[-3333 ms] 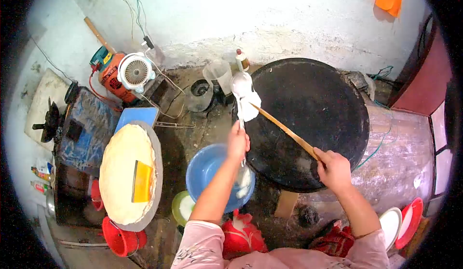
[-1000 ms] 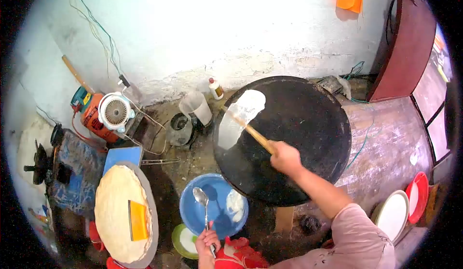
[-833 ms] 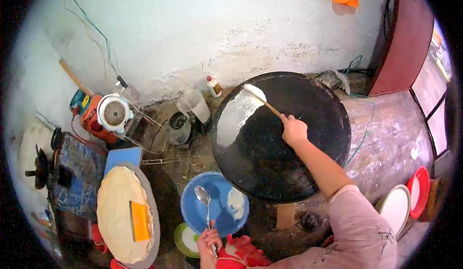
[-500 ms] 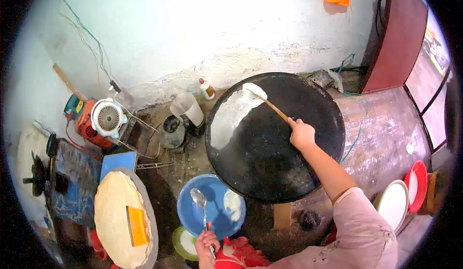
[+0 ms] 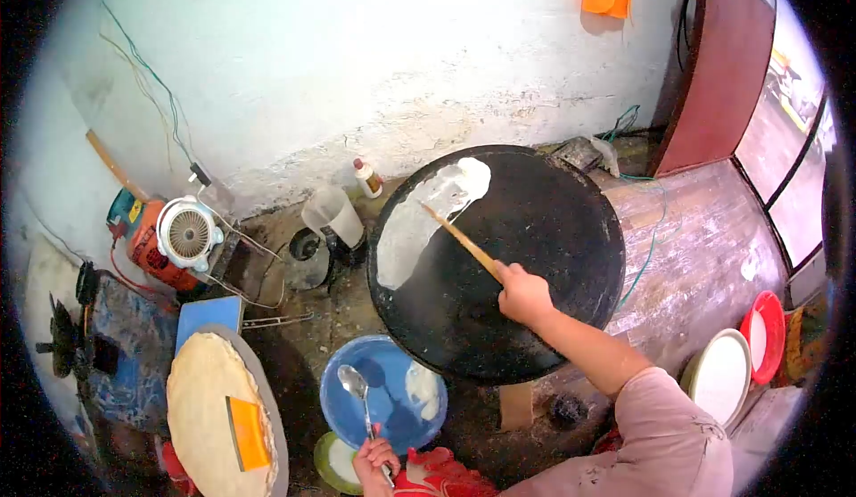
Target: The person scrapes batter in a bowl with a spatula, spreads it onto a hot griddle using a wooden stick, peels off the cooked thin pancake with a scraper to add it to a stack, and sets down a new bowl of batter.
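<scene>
My right hand (image 5: 524, 296) is closed around a wooden stick-like spreader (image 5: 470, 250) whose far end rests in white batter. The batter (image 5: 406, 240) forms a curved band on the left side of a large round black griddle (image 5: 535, 230). My left hand (image 5: 378, 463) grips the handle of a metal spoon (image 5: 354, 381), its bowl above a blue basin (image 5: 332, 412). A white lump (image 5: 423, 388) lies in that basin. Under the basin's near edge, a green bowl (image 5: 326, 470) with something white in it is partly hidden.
On the left are a round stack of pale flatbreads (image 5: 201, 408) with an orange scraper (image 5: 251, 433) on it, and a blower (image 5: 190, 234). A clear jug (image 5: 332, 216) and a bottle (image 5: 366, 179) stand behind. Right are a white-filled bowl (image 5: 720, 381) and a red basin (image 5: 777, 341).
My right hand has drawn the spreader left and toward me through the batter, widening the band. A thick patch stays at its upper end. My left hand still holds the spoon.
</scene>
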The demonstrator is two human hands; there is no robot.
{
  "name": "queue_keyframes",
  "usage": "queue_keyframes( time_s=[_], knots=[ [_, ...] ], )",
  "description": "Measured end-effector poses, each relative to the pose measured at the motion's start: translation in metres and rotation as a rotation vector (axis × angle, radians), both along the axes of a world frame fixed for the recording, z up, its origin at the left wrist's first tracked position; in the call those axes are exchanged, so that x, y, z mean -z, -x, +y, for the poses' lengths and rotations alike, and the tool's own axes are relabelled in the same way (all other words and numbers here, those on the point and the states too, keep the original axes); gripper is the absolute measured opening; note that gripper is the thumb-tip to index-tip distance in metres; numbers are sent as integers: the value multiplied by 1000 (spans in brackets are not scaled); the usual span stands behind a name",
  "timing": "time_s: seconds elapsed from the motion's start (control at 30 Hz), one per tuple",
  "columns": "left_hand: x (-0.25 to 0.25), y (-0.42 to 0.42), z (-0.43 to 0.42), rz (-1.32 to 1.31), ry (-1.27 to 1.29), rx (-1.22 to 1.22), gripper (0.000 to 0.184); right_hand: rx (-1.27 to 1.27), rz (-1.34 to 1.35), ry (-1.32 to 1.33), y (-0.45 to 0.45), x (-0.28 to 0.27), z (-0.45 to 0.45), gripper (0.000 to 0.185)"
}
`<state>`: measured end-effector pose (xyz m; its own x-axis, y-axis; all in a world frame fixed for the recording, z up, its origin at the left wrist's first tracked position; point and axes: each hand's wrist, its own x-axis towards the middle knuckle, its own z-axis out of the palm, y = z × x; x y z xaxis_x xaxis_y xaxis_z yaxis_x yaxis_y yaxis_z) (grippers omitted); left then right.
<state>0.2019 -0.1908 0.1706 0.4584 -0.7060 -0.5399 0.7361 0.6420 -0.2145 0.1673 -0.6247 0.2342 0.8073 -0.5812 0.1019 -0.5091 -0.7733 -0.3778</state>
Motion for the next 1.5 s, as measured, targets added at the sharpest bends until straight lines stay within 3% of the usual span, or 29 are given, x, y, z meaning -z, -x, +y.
queue_keyframes(
  time_s=[0.07, 0.17, 0.27, 0.3, 0.33, 0.4, 0.47, 0.5, 0.53, 0.6, 0.67, 0.7, 0.73, 0.83, 0.87, 1.0, 1.07, 1.13, 1.17, 1.27, 1.3, 1.33, 1.4, 1.43, 1.5],
  knots=[
    [4, -3, 4, 87, -4, -4, 35, 76, 176, 103, -9, 2, -28, 56],
    [-18, -3, -3, 56, 1, 43, 34, 259, 147, 115, -7, 6, -69, 56],
    [-31, -1, -16, 69, -49, -19, 37, 300, -66, -165, -4, 4, -51, 52],
    [-44, 3, -24, -46, -267, 19, 16, 247, -78, -130, -13, 2, -37, 51],
    [-50, 7, -27, -160, -493, 57, 22, 196, -88, -104, -23, -1, -25, 51],
    [-38, 6, -22, -104, -423, 39, 24, 182, 143, 130, -46, 0, -46, 50],
    [-41, 7, -14, -101, -378, 58, 24, 336, 140, 168, -40, 14, -87, 47],
    [-16, 3, 2, 9, -307, -10, 26, 345, 101, 131, -24, 7, -84, 42],
    [-15, 1, 2, 8, -297, -4, 26, 299, 97, 179, -5, 2, -71, 42],
    [-13, -2, -2, 28, -181, -24, 27, 322, 130, 30, 16, -9, -27, 48],
    [-20, -2, -8, 14, -210, 71, 24, 97, 53, 119, 16, 13, 2, 49],
    [-19, -2, -8, 8, -208, 71, 23, 42, 160, 169, 10, 12, -2, 49],
    [-18, -2, -7, 4, -208, 71, 21, 154, 197, 296, 3, 9, -20, 45],
    [-27, 1, -5, 23, -242, 31, 23, 337, 168, 238, 23, 4, -69, 38],
    [-31, 1, -10, -2, -264, 28, 24, 365, 161, 131, 33, 0, -66, 55],
    [-29, -1, -11, -20, -166, 74, 25, 223, -84, -38, 20, -3, -25, 60],
    [-23, -2, -10, -4, -126, 81, 25, 183, 161, 67, -14, -29, -28, 57],
    [-29, 2, -12, 25, -234, 18, 24, 296, 209, 266, -38, 11, -76, 48],
    [-7, 2, 5, -117, -326, 54, 21, 329, 245, 287, -31, 5, -88, 42],
    [-20, 0, 2, -93, -437, 38, 19, 368, 172, 111, 36, -31, -71, 46],
    [-13, -1, 10, -68, -194, 14, 14, 377, 151, 26, 59, -41, -61, 46],
    [-15, -5, 10, -69, -189, 20, 14, 385, 129, -63, 79, -43, -55, 46],
    [-26, -7, 17, -57, -146, 60, 9, 90, -277, -293, 115, -26, -64, 43],
    [-41, -4, 12, -112, -296, 26, 5, -30, -460, -309, 120, -26, -66, 38],
    [-63, -5, 7, -118, -381, 0, 7, 128, -335, -554, 122, -37, -86, 33]
  ],
)
